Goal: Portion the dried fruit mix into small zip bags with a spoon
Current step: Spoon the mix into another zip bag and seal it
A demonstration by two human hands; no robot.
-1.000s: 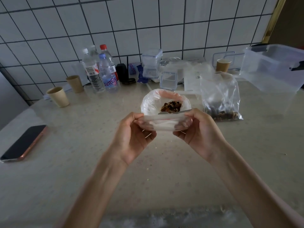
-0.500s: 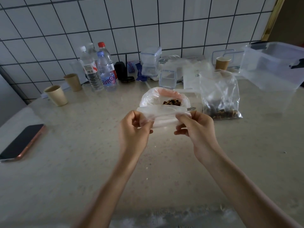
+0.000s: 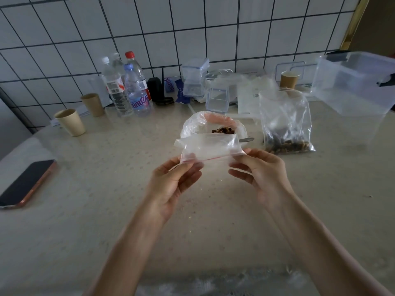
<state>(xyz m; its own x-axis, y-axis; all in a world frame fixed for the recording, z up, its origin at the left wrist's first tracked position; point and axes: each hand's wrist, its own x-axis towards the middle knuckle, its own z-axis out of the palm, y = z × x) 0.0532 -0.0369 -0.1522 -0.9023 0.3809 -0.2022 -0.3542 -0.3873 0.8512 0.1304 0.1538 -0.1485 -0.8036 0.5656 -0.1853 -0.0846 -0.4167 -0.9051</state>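
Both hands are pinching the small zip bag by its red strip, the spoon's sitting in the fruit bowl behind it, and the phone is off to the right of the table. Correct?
Not quite. The phone lies at the left of the table, as the head view shows. The rest holds: left hand and right hand pinch the small zip bag at its red strip, and the spoon sits in the fruit bowl behind.

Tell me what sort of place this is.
Probably a home kitchen counter: a white tiled wall behind a pale countertop, with water bottles, paper cups and clear storage boxes along it.
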